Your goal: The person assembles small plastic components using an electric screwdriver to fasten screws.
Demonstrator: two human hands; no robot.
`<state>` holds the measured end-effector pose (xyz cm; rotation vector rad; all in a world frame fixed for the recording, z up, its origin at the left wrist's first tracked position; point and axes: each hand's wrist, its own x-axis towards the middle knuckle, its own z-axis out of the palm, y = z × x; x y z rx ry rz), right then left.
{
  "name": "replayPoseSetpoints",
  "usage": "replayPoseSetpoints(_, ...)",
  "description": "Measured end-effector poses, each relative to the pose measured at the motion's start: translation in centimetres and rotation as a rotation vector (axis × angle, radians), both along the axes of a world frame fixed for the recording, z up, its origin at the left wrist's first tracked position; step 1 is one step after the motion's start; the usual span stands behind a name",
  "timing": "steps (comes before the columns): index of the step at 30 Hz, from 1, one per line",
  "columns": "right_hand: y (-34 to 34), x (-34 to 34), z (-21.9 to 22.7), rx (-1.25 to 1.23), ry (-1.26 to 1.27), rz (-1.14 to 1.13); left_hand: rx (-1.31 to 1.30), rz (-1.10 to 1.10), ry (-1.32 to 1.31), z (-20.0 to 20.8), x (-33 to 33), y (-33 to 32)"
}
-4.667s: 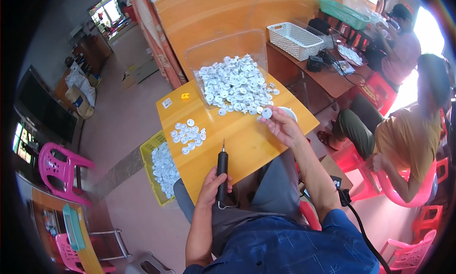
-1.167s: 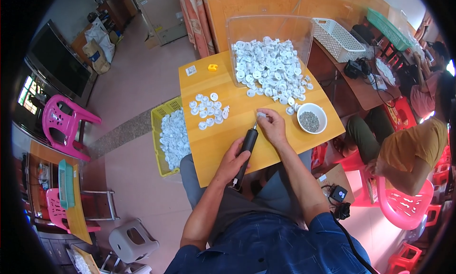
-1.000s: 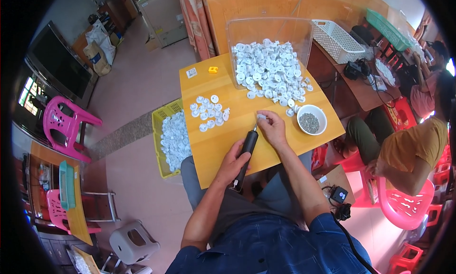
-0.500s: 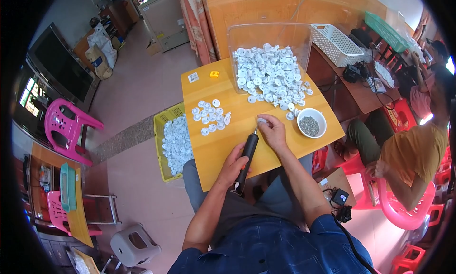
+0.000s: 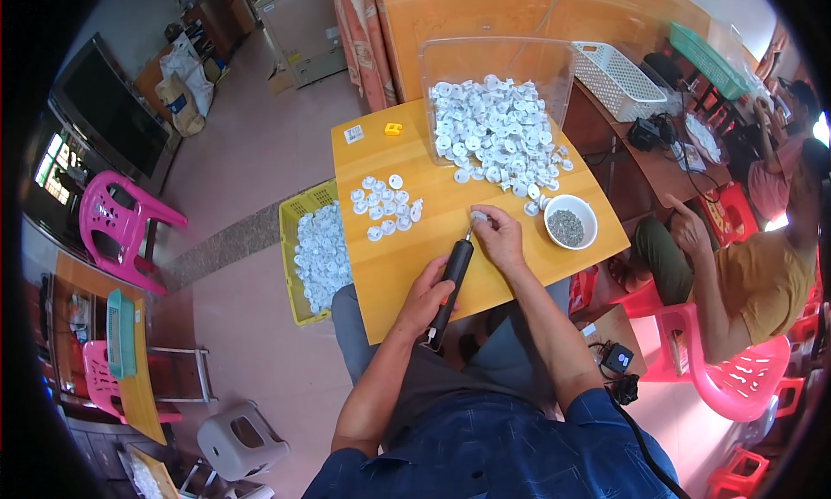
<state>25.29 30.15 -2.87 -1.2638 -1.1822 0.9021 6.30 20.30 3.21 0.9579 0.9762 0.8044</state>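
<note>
My left hand point(image 5: 427, 298) is wrapped round a black electric screwdriver point(image 5: 454, 283), whose tip points away from me over the table. At that tip, my right hand point(image 5: 500, 239) pinches a small white plastic part point(image 5: 479, 216); its fingers hide much of it. To the left lies a loose group of white round plastic parts point(image 5: 387, 206) on the yellow wooden table point(image 5: 381, 283). A white bowl of small metal screws point(image 5: 567, 227) stands right of my right hand. Behind it, a clear plastic bin point(image 5: 493, 51) lies with many more white parts spilling from its open side.
A yellow crate point(image 5: 303, 304) full of white parts stands on the floor, left of the table. A small yellow piece point(image 5: 393, 129) lies near the far left corner. On the right, a person in a mustard shirt point(image 5: 744, 283) sits by a pink chair point(image 5: 736, 386).
My hands hold the same screwdriver and white part in nearly the same place. The person on the right has raised a hand. The view has shifted slightly.
</note>
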Motion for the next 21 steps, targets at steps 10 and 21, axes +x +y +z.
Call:
replayPoseSetpoints(10,-0.07,0.10,0.21,-0.004,-0.021,0.030,-0.012,0.015,-0.025,-0.20,-0.01,0.02)
replayPoseSetpoints(21,0.19,0.33,-0.47,-0.014,0.040,0.007,0.003,0.002,-0.002,-0.27,0.14,0.11)
